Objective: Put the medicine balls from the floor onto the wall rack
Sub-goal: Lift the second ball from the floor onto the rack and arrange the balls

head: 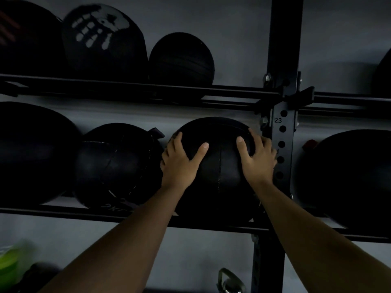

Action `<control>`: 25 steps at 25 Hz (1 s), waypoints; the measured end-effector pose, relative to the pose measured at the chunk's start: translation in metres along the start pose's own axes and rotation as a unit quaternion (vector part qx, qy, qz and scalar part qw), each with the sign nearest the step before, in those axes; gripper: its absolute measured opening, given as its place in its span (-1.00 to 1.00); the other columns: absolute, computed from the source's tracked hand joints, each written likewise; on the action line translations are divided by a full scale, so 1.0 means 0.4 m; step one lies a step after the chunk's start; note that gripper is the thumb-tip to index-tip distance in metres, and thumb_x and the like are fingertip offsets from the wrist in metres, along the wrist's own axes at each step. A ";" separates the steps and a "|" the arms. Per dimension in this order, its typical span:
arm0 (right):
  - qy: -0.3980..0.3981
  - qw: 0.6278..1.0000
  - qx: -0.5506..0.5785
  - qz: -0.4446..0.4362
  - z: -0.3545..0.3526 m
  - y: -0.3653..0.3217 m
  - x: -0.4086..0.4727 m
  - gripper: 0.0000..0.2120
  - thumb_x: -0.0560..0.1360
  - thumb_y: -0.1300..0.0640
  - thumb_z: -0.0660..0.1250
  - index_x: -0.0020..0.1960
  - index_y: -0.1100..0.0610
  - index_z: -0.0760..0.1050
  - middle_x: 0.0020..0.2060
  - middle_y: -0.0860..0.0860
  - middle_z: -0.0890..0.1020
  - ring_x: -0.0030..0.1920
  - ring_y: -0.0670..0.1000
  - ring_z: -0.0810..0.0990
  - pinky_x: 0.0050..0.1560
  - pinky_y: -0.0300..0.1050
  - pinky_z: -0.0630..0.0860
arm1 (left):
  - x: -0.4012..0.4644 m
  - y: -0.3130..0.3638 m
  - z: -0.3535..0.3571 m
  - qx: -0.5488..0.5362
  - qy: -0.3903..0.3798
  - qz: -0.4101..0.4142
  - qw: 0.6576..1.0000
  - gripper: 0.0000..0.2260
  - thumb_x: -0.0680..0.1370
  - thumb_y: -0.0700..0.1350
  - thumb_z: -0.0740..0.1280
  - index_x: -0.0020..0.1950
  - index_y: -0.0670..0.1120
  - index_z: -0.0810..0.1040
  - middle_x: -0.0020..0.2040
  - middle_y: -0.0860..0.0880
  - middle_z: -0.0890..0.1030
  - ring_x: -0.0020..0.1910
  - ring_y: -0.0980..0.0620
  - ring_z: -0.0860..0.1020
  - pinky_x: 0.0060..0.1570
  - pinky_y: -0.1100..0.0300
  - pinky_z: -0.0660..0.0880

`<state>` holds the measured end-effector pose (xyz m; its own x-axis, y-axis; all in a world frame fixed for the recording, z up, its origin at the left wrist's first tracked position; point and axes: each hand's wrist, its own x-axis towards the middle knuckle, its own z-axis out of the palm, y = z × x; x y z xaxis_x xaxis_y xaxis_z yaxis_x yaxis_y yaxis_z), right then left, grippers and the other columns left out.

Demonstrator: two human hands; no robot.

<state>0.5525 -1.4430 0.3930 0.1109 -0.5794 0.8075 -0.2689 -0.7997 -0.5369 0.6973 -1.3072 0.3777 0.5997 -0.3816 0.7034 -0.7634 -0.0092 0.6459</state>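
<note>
1. Progress: we're seating a black medicine ball (pixel 218 166) on the middle tier of the wall rack (pixel 282 144), in the gap between a stitched ball (pixel 114 166) on its left and the rack's upright post on its right.
2. Left hand (pixel 179 163) and right hand (pixel 258 161) are both lying on the ball's front. Fingers (pixel 177 140) are spread wide and curving round its sides, thumbs pointing inward; nothing's being pinched.
3. Ball is sitting low on the tier's rails, approx touching the stitched ball; can't tell if it's fully settled w/ hands on it.
4. Done so far, judging by the rack: the upper tier is holding three balls, incl. a ball with a pale print (pixel 101 39); the middle tier is holding several more on both sides of the post.
5. Left to do: we're not seeing the floor, so can't tell how many balls are waiting there.
6. Orientation: the ball is round, so no real long axis; a stitched seam is running vertically down its front face, facing us.
7. Handling, we're guessing: soft-shelled, may sag between the rails.
</note>
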 end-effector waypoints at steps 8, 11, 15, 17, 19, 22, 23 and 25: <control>-0.017 0.984 -0.083 -0.158 0.038 -0.217 -0.095 -0.48 0.65 -0.11 0.11 0.56 0.01 0.39 0.53 0.18 0.41 0.58 0.25 0.28 0.61 0.27 0.11 | 0.049 -0.029 -0.211 0.259 -0.133 0.057 0.955 -0.27 0.58 0.44 -0.04 0.68 0.14 -0.04 0.72 -0.02 -0.02 0.68 -0.19 -0.10 0.59 -0.26 -0.21; -0.097 0.984 -0.063 -0.134 0.135 -0.363 -0.148 -0.50 0.65 -0.11 0.14 0.57 -0.03 0.35 0.52 0.12 0.42 0.61 0.16 0.24 0.64 0.26 -0.13 | 0.107 -0.101 -0.338 0.296 -0.037 0.032 0.954 -0.33 0.63 0.37 -0.04 0.67 0.10 0.05 0.71 -0.06 0.02 0.67 -0.23 -0.06 0.60 -0.26 -0.17; -0.146 0.986 -0.040 -0.077 0.276 -0.480 -0.184 -0.50 0.67 -0.16 0.09 0.56 -0.05 0.33 0.50 0.14 0.42 0.57 0.19 0.29 0.65 0.26 -0.08 | 0.207 -0.236 -0.498 0.315 -0.005 -0.006 0.949 -0.32 0.63 0.35 0.00 0.66 0.02 0.12 0.68 -0.12 0.13 0.64 -0.27 0.08 0.58 -0.26 0.01; -0.187 0.982 -0.021 -0.032 0.365 -0.540 -0.210 -0.46 0.66 -0.22 0.08 0.59 -0.07 0.27 0.57 0.17 0.33 0.56 0.26 0.27 0.60 0.28 0.12 | 0.255 -0.316 -0.558 0.273 -0.028 -0.025 0.961 -0.32 0.64 0.34 0.02 0.66 -0.01 0.12 0.67 -0.13 0.14 0.63 -0.26 0.12 0.58 -0.22 0.10; -0.218 0.975 -0.006 0.041 0.458 -0.592 -0.243 -0.36 0.63 -0.32 0.03 0.65 -0.12 0.11 0.66 0.17 0.12 0.62 0.32 0.10 0.57 0.37 0.10 | 0.291 -0.385 -0.590 0.197 -0.065 -0.043 0.977 -0.31 0.64 0.33 0.03 0.68 -0.01 0.07 0.69 -0.11 0.08 0.65 -0.21 0.09 0.58 -0.19 0.13; -0.189 0.976 -0.008 0.104 0.563 -0.632 -0.283 -0.24 0.58 -0.45 -0.05 0.68 -0.19 -0.12 0.70 0.19 -0.16 0.66 0.37 -0.22 0.54 0.50 -0.20 | 0.304 -0.454 -0.579 0.089 -0.127 -0.046 0.987 -0.28 0.62 0.37 0.05 0.69 0.06 0.02 0.71 -0.03 0.03 0.67 -0.11 0.06 0.61 -0.13 0.09; -0.165 0.981 -0.017 0.105 0.594 -0.636 -0.290 -0.23 0.57 -0.47 -0.07 0.68 -0.21 -0.16 0.69 0.20 -0.19 0.65 0.37 -0.26 0.52 0.49 -0.26 | 0.306 -0.472 -0.572 0.062 -0.132 -0.037 0.989 -0.29 0.60 0.39 0.07 0.68 0.09 0.08 0.70 -0.03 0.09 0.66 -0.11 0.11 0.60 -0.13 0.13; -0.118 0.988 -0.037 0.097 0.639 -0.628 -0.286 -0.25 0.56 -0.47 -0.09 0.67 -0.25 -0.17 0.70 0.19 -0.17 0.65 0.37 -0.25 0.53 0.47 -0.30 | 0.316 -0.493 -0.568 0.026 -0.101 -0.014 0.994 -0.34 0.57 0.41 0.12 0.58 0.09 0.29 0.58 -0.06 0.33 0.56 -0.12 0.30 0.51 -0.15 0.30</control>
<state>0.8517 -1.2161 0.3730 0.2680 -0.7485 0.6066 -0.3751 -0.6610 -0.6499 0.9783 -1.1436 0.4069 0.5644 -0.5588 0.6076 -0.7616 -0.0686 0.6444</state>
